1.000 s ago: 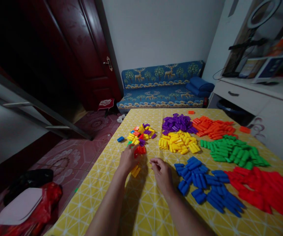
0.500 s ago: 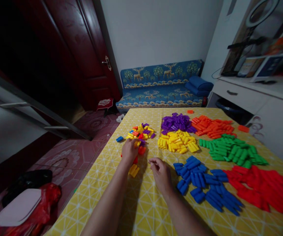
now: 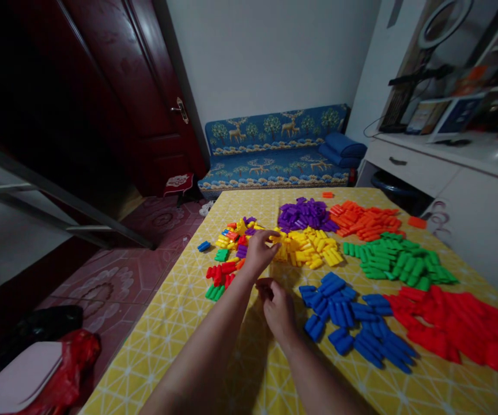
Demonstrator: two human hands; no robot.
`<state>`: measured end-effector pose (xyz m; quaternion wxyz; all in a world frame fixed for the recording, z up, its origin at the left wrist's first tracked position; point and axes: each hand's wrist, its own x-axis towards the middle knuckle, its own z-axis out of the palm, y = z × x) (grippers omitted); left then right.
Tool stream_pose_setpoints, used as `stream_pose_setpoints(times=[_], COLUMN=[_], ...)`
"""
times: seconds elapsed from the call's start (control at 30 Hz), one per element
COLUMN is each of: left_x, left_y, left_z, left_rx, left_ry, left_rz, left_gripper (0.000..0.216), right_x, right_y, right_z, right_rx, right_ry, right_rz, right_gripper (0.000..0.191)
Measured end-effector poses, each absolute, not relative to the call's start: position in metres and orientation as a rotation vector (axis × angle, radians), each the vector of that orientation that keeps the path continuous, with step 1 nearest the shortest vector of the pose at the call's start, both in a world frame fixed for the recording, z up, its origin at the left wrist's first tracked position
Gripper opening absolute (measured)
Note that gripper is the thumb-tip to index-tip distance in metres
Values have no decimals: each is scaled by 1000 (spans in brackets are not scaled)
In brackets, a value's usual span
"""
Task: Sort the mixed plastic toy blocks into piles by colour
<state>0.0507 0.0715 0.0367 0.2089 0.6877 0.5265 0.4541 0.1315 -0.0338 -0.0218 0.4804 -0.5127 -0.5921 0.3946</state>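
Observation:
My left hand [image 3: 261, 251] reaches over the near-left edge of the yellow block pile [image 3: 313, 248]. Its thumb and fingers are curled around a yellow plastic building block [image 3: 276, 248], which is partly hidden and hard to separate from the pile behind. Lower down, my right hand [image 3: 277, 306] hovers over the cloth with its fingers curled in; whatever it may hold cannot be seen. To the left lies a mixed heap of blocks [image 3: 236, 235] in several colours, with red blocks [image 3: 219, 272], a green block [image 3: 215, 292] and a blue block [image 3: 204, 246] around it.
Single-colour piles spread over the yellow patterned tablecloth [image 3: 154, 346]: purple [image 3: 305, 214], orange [image 3: 363, 219], green [image 3: 400, 259], blue [image 3: 331, 300] and red [image 3: 460, 323]. A blue sofa [image 3: 270, 150] stands beyond the table, a white cabinet [image 3: 460, 202] at the right.
My left hand has moved right, from the mixed heap to the yellow pile, uncovering green and red blocks. The right hand stays nearly in place. The view has shifted slightly.

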Motion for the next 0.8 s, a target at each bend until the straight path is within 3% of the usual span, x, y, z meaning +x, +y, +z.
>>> stream_pose_setpoints(times=[0.2, 0.37, 0.57, 0.8], left_x=[38, -22, -50, -48], left_y=[63, 15, -15, -11], left_z=[33, 32, 10, -2], left_rx=[1811, 1947, 1909, 1878], left_ry=[1258, 1908, 2305, 2241], left_rz=[1264, 1189, 743, 1009], left_gripper=[43, 30, 45, 28], right_x=[131, 132, 134, 135], right_y=[-34, -34, -34, -35], right_z=[-22, -21, -20, -20], right_rx=[-1228, -1275, -1242, -1225], right_ry=[-1456, -1516, -1522, -1503], right_rz=[984, 900, 895, 911], right_gripper=[26, 25, 20, 20])
